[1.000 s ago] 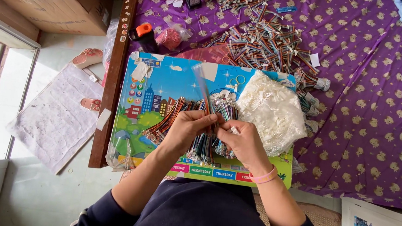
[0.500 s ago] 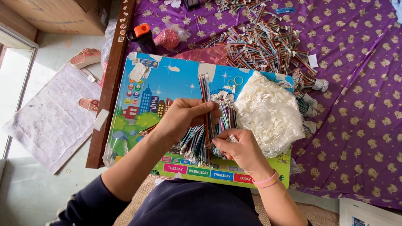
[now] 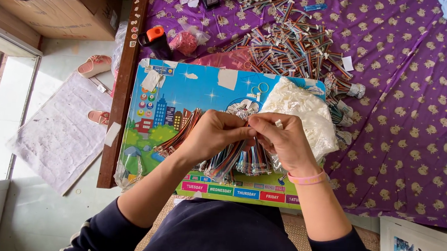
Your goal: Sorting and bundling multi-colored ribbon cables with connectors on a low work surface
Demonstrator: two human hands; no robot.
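While the camera looks straight down from the head, a person's left hand and right hand meet fingertip to fingertip over a colourful picture board lying on their lap. Both hands are curled nearly closed, pinching between them a small bundle of multicoloured ribbon wires; exactly which strands each finger grips cannot be told. The wires fan down from the hands toward six o'clock, their long axis roughly up-and-down in the view, loose ends pointing at the person's body. Another group of wires slants out from under the left hand toward eight o'clock. At two o'clock from the hands lies a clear bag of white pieces, touching the right hand. At twelve o'clock, a large heap of similar wires sits on a purple patterned cloth.
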